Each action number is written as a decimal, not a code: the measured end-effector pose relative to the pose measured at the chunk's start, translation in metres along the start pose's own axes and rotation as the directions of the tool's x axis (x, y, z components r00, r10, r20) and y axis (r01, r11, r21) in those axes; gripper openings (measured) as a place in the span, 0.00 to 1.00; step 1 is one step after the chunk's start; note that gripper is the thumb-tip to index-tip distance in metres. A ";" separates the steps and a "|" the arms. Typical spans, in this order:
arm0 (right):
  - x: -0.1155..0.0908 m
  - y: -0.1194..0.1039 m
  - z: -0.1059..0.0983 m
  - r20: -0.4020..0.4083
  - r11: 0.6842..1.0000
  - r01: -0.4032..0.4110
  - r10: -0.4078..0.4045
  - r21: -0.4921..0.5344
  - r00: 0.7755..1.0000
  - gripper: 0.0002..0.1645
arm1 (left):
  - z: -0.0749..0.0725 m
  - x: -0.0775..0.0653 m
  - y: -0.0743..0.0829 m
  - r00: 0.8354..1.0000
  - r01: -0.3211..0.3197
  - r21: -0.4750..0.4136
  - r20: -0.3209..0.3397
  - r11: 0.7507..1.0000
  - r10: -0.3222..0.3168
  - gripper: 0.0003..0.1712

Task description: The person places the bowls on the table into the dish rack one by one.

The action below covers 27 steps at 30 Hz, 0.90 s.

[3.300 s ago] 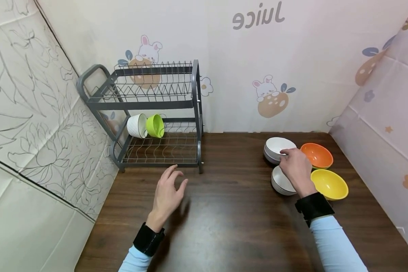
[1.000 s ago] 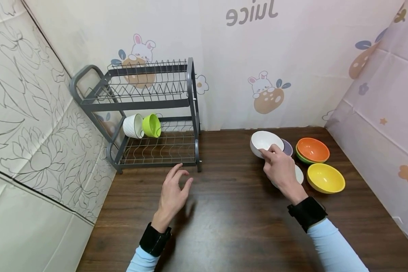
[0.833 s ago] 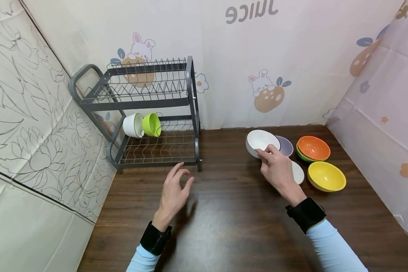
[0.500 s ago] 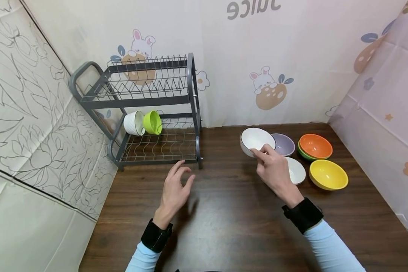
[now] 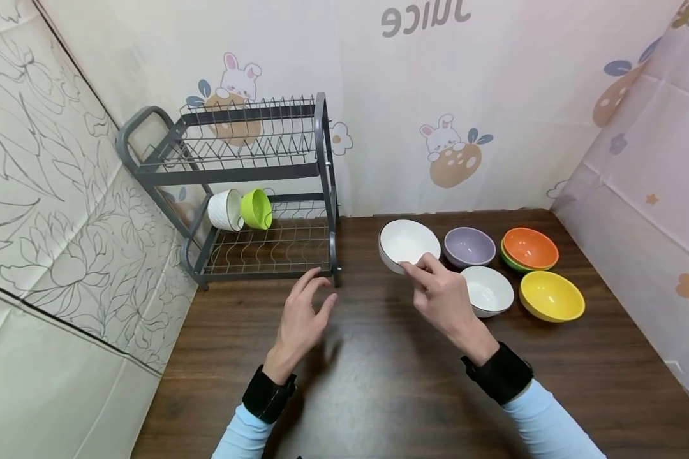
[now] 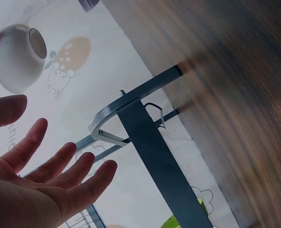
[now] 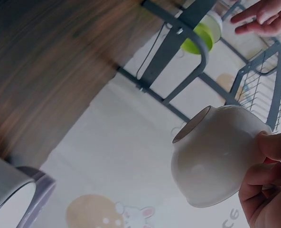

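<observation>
My right hand (image 5: 444,296) pinches the near rim of a white bowl (image 5: 407,241) with a thin dark edge. In the right wrist view the white bowl (image 7: 221,154) hangs clear of the table, its foot showing, with thumb and fingers (image 7: 276,147) on the rim. My left hand (image 5: 301,319) hovers over the table in front of the dish rack (image 5: 235,171), fingers spread and relaxed, holding nothing. A white bowl (image 5: 225,210) and a lime green bowl (image 5: 256,209) stand on edge at the left of the rack's lower tier.
On the right of the table (image 5: 367,382) sit a purple bowl (image 5: 469,247), another white bowl (image 5: 487,291), a yellow bowl (image 5: 551,297), and an orange bowl (image 5: 530,248) stacked in a green bowl (image 5: 512,264). A printed wall sheet (image 5: 390,127) stands behind.
My right hand has taken the white bowl from its stack and carried it left, uncovering the purple bowl. My left hand has shifted slightly right.
</observation>
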State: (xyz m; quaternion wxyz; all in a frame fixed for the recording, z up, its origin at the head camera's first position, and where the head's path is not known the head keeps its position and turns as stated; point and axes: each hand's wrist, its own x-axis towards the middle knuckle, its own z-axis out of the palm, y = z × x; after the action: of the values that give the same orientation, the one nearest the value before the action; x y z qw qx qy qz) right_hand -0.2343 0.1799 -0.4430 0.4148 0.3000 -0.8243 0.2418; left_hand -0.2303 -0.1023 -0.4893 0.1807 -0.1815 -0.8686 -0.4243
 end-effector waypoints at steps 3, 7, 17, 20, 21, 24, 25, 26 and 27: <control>-0.001 -0.007 0.003 0.005 1.000 0.007 -0.007 0.020 1.000 0.25 | 0.001 0.001 0.002 0.999 -0.038 -0.022 0.037 0.999 0.039 0.23; -0.002 -0.016 0.007 0.022 0.999 0.013 -0.014 0.048 1.000 0.25 | 0.002 0.004 0.006 0.990 -0.084 -0.070 0.105 0.994 0.091 0.36; -0.005 -0.039 0.015 0.034 0.993 0.071 -0.074 0.090 0.997 0.24 | 0.005 0.012 0.017 0.971 -0.177 -0.138 0.135 0.975 0.195 0.49; -0.006 -0.045 0.018 0.038 0.991 0.076 -0.081 0.111 0.996 0.25 | 0.006 0.014 0.018 0.970 -0.192 -0.148 0.123 0.970 0.210 0.50; -0.006 -0.047 0.019 0.037 0.990 0.079 -0.084 0.117 0.996 0.25 | 0.006 0.014 0.018 0.969 -0.199 -0.147 0.117 0.969 0.217 0.49; -0.006 -0.051 0.022 0.024 0.987 0.093 -0.097 0.129 0.995 0.26 | 0.007 0.014 0.017 0.966 -0.224 -0.153 0.092 0.962 0.240 0.47; -0.006 -0.053 0.022 0.018 0.987 0.097 -0.100 0.131 0.995 0.26 | 0.007 0.014 0.016 0.965 -0.233 -0.155 0.083 0.960 0.248 0.47; -0.006 -0.054 0.023 0.012 0.986 0.101 -0.104 0.134 0.995 0.26 | 0.007 0.013 0.016 0.964 -0.242 -0.159 0.073 0.957 0.255 0.47; -0.007 -0.055 0.023 0.009 0.985 0.104 -0.106 0.136 0.994 0.27 | 0.007 0.013 0.015 0.963 -0.249 -0.166 0.065 0.954 0.263 0.47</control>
State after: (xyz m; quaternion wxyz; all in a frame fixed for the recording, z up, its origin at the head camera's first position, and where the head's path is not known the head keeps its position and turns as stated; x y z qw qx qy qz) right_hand -0.2053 0.1282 -0.4526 0.3991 0.3725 -0.7922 0.2726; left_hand -0.2359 -0.0855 -0.4773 0.1819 -0.3243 -0.8086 -0.4559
